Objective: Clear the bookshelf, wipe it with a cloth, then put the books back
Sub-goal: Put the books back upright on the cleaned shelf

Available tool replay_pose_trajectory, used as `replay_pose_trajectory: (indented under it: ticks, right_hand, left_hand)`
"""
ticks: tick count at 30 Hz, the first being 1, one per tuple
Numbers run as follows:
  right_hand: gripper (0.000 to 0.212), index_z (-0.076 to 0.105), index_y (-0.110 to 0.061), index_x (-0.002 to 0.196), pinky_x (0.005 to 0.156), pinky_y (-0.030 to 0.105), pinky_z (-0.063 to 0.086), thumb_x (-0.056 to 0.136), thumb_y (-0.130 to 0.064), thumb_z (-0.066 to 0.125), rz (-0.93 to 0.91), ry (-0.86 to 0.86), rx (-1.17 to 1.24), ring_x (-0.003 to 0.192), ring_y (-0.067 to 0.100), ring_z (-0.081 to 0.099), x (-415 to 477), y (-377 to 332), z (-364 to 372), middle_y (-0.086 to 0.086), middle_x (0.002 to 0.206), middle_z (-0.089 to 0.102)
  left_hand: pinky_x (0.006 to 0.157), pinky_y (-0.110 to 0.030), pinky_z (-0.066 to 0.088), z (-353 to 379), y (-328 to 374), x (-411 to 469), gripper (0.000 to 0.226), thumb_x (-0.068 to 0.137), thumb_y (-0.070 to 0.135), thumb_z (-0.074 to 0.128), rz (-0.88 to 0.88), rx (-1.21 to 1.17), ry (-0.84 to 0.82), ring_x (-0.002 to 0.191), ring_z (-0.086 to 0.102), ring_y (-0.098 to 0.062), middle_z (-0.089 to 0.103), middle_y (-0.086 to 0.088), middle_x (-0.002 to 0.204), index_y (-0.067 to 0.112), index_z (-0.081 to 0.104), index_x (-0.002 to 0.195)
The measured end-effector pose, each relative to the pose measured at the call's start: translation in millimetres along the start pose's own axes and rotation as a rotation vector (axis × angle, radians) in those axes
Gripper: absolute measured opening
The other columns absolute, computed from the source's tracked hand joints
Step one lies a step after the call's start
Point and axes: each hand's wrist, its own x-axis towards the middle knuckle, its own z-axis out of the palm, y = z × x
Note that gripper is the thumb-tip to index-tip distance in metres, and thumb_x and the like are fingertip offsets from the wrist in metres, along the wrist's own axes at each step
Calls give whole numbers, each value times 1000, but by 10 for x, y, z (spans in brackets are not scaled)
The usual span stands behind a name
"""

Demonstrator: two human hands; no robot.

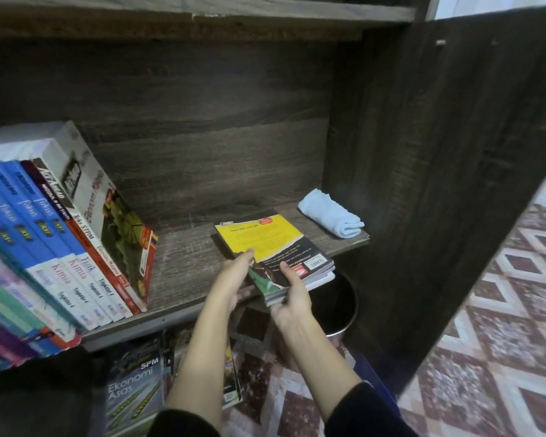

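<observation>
A thin stack of books (265, 238), yellow cover on top, lies flat at the centre of the frame. It is half on the shelf board (183, 266), and its near end hangs over the front lip. Both hands grip that near end. The left hand (237, 274) has its thumb on the yellow cover and its fingers beneath. The right hand (292, 294) curls round the lower corner, with its thumb on the dark part of the cover.

The stack's long axis runs from the front lip towards the back panel, slanting a little to the upper left, so any slide in or out follows that line. Both hands sit at the same end, equally near, and neither is placed to steady the far end.

To the right of centre, a folded pale blue cloth (330, 217) rests on the board just beyond the stack's far corner. At the left of the frame a leaning row of books (76, 241) stands well apart. That leaves bare board between them, probably the space the stack belongs in
</observation>
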Motion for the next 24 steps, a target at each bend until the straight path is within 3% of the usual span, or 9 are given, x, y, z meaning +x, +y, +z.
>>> replay_pose_trajectory:
  ticks: [1, 4, 5, 8, 11, 14, 18, 21, 24]
  right_hand:
    - [38, 59, 3, 117, 53, 45, 58, 79, 3, 67, 2, 6, 2, 93, 41, 64, -4, -7, -2, 28, 115, 63]
    - [36, 60, 2, 113, 58, 49, 58, 78, 3, 68, 13, 2, 8, 92, 41, 65, 8, -13, -8, 28, 112, 65]
    - [33, 60, 1, 111, 63, 51, 58, 78, 3, 68, 20, -2, 9, 93, 41, 65, 18, -6, -17, 28, 113, 65]
    - [26, 61, 0, 103, 81, 59, 52, 78, 3, 69, 26, -2, 28, 95, 43, 65, 51, 14, -21, 27, 108, 66]
    - [28, 59, 0, 97, 77, 55, 55, 75, -2, 76, -35, 106, -68, 81, 38, 68, 89, 59, 21, 23, 95, 69]
    - [70, 40, -4, 115, 89, 48, 52, 64, -12, 87, -236, 299, -376, 96, 34, 63, 135, 18, 35, 19, 113, 60]
    - [135, -1, -13, 149, 105, 45, 32, 53, -44, 90, -443, 421, -1052, 134, 34, 33, 49, -232, 16, 15, 151, 16]
    - [135, -5, -16, 151, 113, 49, 16, 57, -68, 76, -666, 402, -1615, 145, 27, 9, 45, -372, 17, 7, 159, 3]
    - [116, 17, -12, 150, 114, 47, 15, 65, -73, 67, -604, 289, -1902, 144, 25, 15, 77, -515, 123, 4, 156, 22]
  left_hand:
    - [47, -20, 45, -1, 27, 42, 20, 94, 37, 52, 9, 18, 6, 69, 58, -13, 62, 0, 81, 18, 57, 95]
    - [76, -26, 48, -31, 135, 224, 29, 94, 39, 51, 26, -36, 51, 94, 60, -21, 64, -6, 112, 16, 57, 110]
    - [76, -26, 47, -42, 176, 297, 27, 94, 37, 51, 22, -90, 51, 92, 60, -21, 62, -6, 118, 16, 58, 109]
    - [51, -20, 46, -40, 276, 455, 17, 98, 23, 47, -7, -212, 62, 68, 54, -16, 59, -8, 114, 10, 58, 101]
    - [69, -30, 40, -1, 290, 639, 35, 97, 16, 51, 29, -45, 190, 90, 54, -23, 53, -17, 131, -2, 47, 127]
    - [83, -35, 43, 20, 300, 714, 37, 98, 15, 49, 94, 157, 248, 112, 54, -30, 51, -19, 131, -6, 45, 127]
    - [94, -36, 41, 47, 315, 858, 40, 100, 20, 45, 153, 378, 255, 118, 52, -34, 51, -24, 131, -10, 46, 126]
    - [98, -39, 42, 73, 320, 917, 42, 100, 23, 42, 163, 524, 247, 117, 52, -38, 53, -27, 128, -12, 50, 123]
    - [104, -39, 36, 53, 319, 920, 49, 101, 30, 39, 164, 659, 259, 128, 41, -39, 45, -29, 137, -10, 48, 128]
